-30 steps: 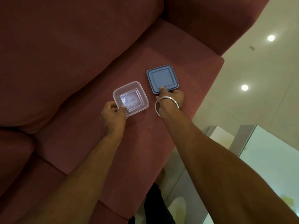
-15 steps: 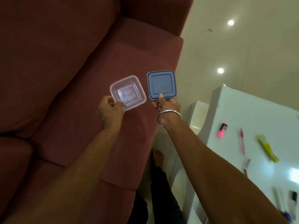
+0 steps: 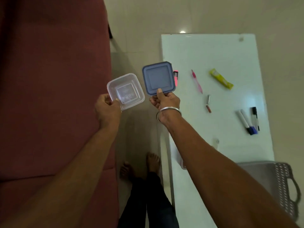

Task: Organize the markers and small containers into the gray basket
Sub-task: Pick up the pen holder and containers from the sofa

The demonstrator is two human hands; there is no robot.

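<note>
My left hand (image 3: 107, 108) grips the corner of a clear square plastic container (image 3: 125, 91), held in the air over the gap between sofa and table. A blue square lid (image 3: 158, 78) is pinched at its near edge by my right hand (image 3: 165, 100), just over the white table's left edge. On the white table (image 3: 213, 51) lie a pink highlighter (image 3: 176, 78) partly behind the lid, a pink pen (image 3: 196, 81), a yellow marker (image 3: 221, 78), a small brown-and-silver piece (image 3: 208, 103) and three whiteboard markers (image 3: 248, 120). The gray basket (image 3: 283, 183) sits at the table's near right end.
A dark red sofa (image 3: 52, 79) fills the left side. Between it and the table runs a narrow strip of beige floor (image 3: 136, 137), where my bare feet (image 3: 141, 165) stand.
Both hands lifted the container and lid off the sofa seat and carried them right toward the table. My view swung right, bringing the table, markers and basket into sight.
</note>
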